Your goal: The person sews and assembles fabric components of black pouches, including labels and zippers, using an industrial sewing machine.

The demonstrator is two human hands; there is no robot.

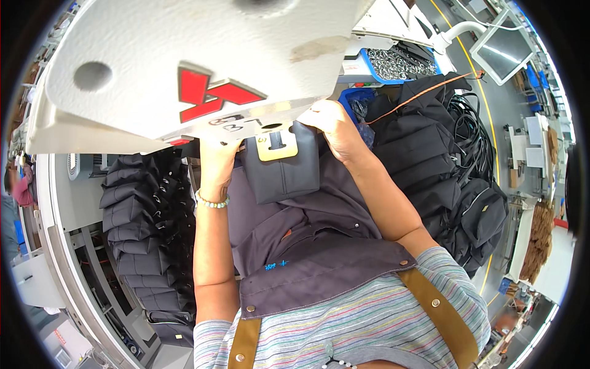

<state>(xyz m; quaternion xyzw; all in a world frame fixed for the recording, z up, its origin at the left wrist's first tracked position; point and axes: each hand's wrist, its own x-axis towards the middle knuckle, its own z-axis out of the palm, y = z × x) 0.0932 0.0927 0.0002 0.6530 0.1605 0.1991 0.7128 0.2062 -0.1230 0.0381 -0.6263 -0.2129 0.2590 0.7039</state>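
Observation:
A black fabric bag piece (287, 178), box-shaped with a seam down its middle, hangs under the white head of a sewing machine (203, 55). A yellow slotted plate (286, 149) shows against its upper part. My right hand (335, 128) is closed at the bag's upper right edge, thumb and fingers pinching the fabric. At the bag's left side is my left hand (217, 161), with a beaded bracelet on the wrist. The machine head covers its fingers, so its grip is hidden. Needle and stitching spot cannot be seen either.
Black bags (144, 227) are stacked along my left, beside a metal frame. More black bags (418, 160) with straps pile up at my right. Behind them stand a blue tray of metal rings (399, 64) and a blue bin (355, 101). An orange cord (424, 92) stretches over the right pile.

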